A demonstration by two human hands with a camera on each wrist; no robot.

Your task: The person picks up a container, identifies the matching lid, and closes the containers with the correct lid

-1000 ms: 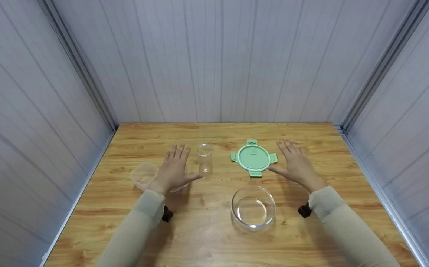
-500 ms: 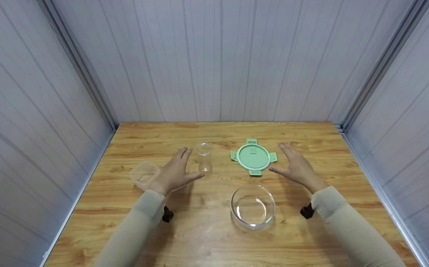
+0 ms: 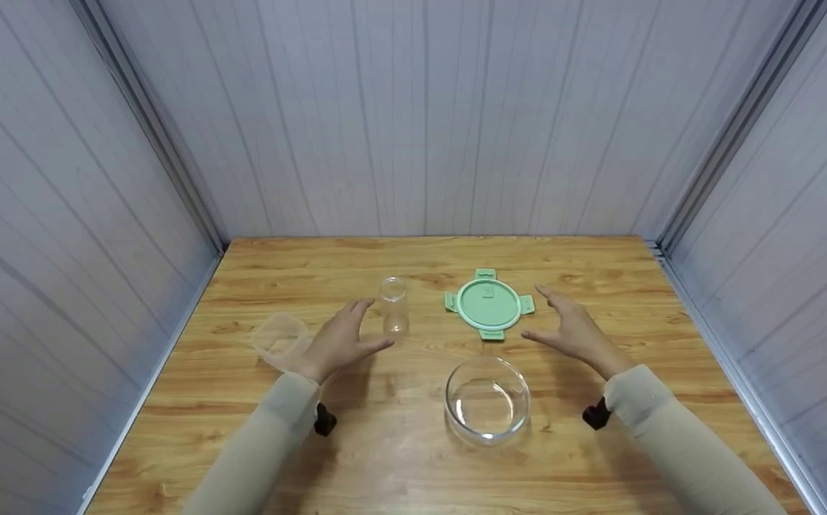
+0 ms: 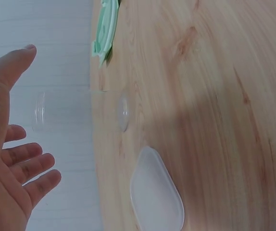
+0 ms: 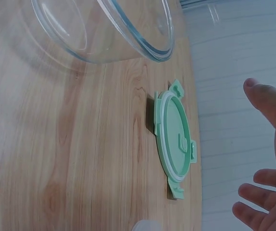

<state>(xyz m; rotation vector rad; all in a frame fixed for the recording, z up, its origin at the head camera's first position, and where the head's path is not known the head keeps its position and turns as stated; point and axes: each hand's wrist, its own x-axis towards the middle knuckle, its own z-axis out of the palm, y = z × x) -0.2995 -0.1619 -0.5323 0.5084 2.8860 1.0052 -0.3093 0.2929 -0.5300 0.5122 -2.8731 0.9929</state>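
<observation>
My left hand (image 3: 338,345) is held above the table with thumb and fingers apart and nothing in it. Just beyond its fingertips stands a clear, tall drinking glass (image 3: 395,307). A translucent, rounded plastic piece (image 4: 156,195) lies by the left wrist, partly covered by the hand in the head view. My right hand (image 3: 576,332), also holding nothing, hovers with its fingers spread to the right of a round green lid (image 3: 488,304). The lid lies flat, its clip flaps folded outward. A round clear glass bowl (image 3: 488,402) stands in front, between the forearms.
The wood-grain table (image 3: 413,479) is closed in by a pale panelled wall (image 3: 413,121) at the back and similar walls on both sides. At the right wrist view's lower edge a small whitish object (image 5: 146,225) shows in part.
Both hands have drawn slightly back toward the person, their fingers going from stretched to more bent. The glass, lid, bowl and plastic piece have stayed where they were.
</observation>
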